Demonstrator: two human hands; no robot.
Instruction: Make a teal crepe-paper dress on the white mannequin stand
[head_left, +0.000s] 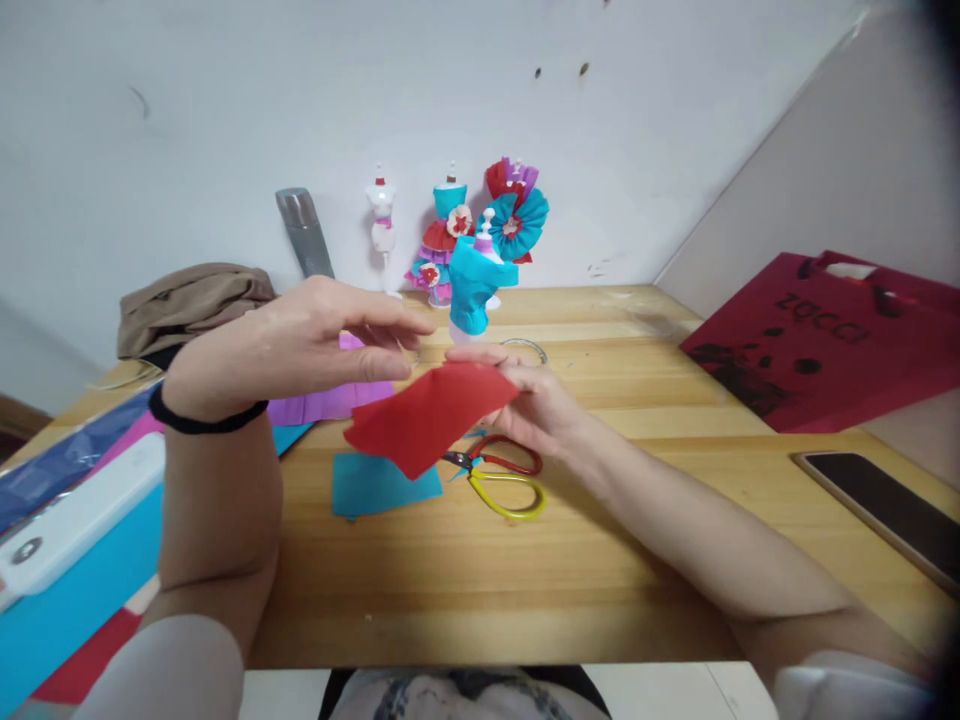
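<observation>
A red piece of crepe paper is pinched at its right corner by my right hand, above the table. My left hand hovers over the paper's upper left side, fingers stretched toward the right and apart from it. Under the red paper lie a blue paper rectangle and scissors with one red and one yellow handle loop. Just beyond my hands stands a small mannequin wrapped in blue paper.
Behind stand a bare white mannequin and two decorated with paper flowers, a grey bottle beside them. Purple paper and a white device lie left. At right are a red bag and a phone.
</observation>
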